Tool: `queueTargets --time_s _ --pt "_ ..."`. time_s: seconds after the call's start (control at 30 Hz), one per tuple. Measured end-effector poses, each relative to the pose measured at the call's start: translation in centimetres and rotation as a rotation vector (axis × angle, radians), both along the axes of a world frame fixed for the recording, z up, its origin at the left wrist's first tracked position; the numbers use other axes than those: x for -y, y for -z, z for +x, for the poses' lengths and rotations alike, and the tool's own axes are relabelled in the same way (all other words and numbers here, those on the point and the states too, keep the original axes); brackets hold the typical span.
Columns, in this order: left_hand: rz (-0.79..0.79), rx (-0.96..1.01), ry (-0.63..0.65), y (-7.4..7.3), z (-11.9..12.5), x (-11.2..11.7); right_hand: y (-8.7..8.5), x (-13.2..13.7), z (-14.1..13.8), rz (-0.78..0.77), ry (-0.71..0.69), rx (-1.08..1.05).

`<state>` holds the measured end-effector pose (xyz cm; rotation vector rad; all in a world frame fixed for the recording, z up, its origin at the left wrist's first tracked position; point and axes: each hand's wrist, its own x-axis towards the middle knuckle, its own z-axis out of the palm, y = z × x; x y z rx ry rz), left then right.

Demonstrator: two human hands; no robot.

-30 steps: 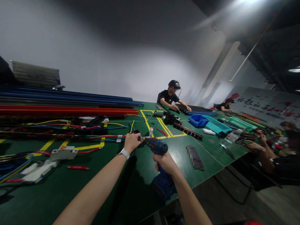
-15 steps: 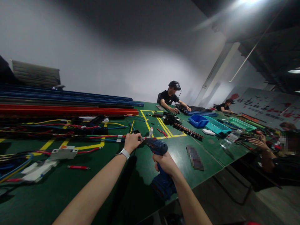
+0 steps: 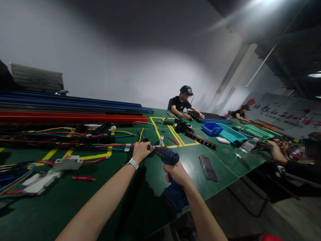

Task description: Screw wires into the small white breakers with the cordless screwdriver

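Note:
My right hand point(image 3: 177, 173) is wrapped around the grip of a blue cordless drill point(image 3: 168, 156). The drill's nose points forward and left, toward my left hand point(image 3: 140, 152). That hand's fingers are closed at the end of a bundle of coloured wires point(image 3: 117, 147); the small part between them is too hidden to make out. A small white piece with a red mark point(image 3: 162, 140) stands upright just beyond the drill's nose. Whether the drill's tip touches the part at my left fingers, I cannot tell.
White breakers with red leads point(image 3: 69, 163) and a short red wire point(image 3: 84, 178) lie left on the green table. Orange rails point(image 3: 72, 119) run behind. Rightward are a phone point(image 3: 208, 168), blue bin point(image 3: 212, 129), turquoise basket point(image 3: 232, 134), bottle point(image 3: 247, 147) and co-workers.
Both my hands and the drill stay nearly in place. At the right, a co-worker's raised hands have come down toward the things on the table.

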<state>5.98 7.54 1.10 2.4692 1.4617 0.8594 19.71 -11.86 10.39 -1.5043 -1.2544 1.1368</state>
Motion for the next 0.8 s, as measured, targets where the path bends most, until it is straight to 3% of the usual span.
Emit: queueTargets --time_s 0.4,0.8 --pt "0.001 0.011 0.006 0.5 0.1 -0.3 -1.1 0.6 -0.4 -0.026 0.030 0.022" --pt "0.003 -0.009 -0.004 0.7 0.1 -0.4 -0.5 0.4 -0.4 -0.044 0.072 0.026"
